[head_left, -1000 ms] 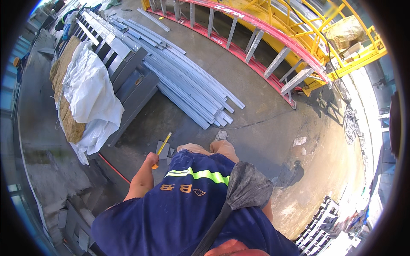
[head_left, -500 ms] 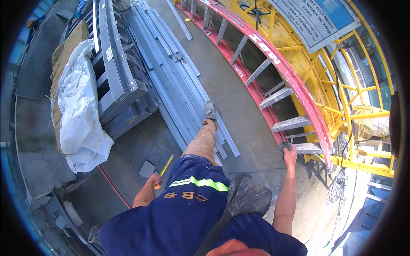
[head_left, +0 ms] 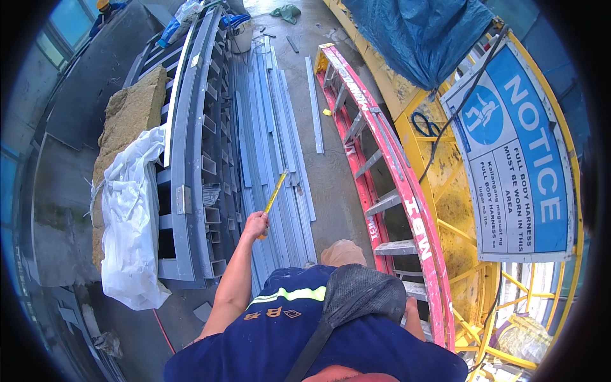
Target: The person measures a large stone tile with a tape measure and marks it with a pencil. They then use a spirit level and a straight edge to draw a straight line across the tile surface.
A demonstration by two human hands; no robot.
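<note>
My left hand (head_left: pixel 256 224) is closed around a tape measure (head_left: pixel 274 196), whose yellow blade sticks out ahead over a stack of long grey metal channels (head_left: pixel 264 127) on the floor. A bit of its orange case shows below the fingers. My right forearm (head_left: pixel 414 323) is low at the right, beside a red ladder (head_left: pixel 417 223) with metal rungs. The fingers of my right hand are hidden behind the dark mesh bag (head_left: pixel 366 296) slung across my body, so what they hold cannot be seen.
At the left, a dark steel rack (head_left: pixel 191 159) carries white plastic sheeting (head_left: pixel 133 223) and a brown insulation slab (head_left: pixel 132 108). Yellow framework (head_left: pixel 455 232) with a blue-and-white sign (head_left: pixel 519 159) and blue tarp (head_left: pixel 420 38) lines the right. Another person (head_left: pixel 105 13) is far left.
I have moved forward along the metal channels. My left hand has swung forward with the tape measure. My right hand, earlier by the ladder's foot holding something dark, has dropped behind the bag.
</note>
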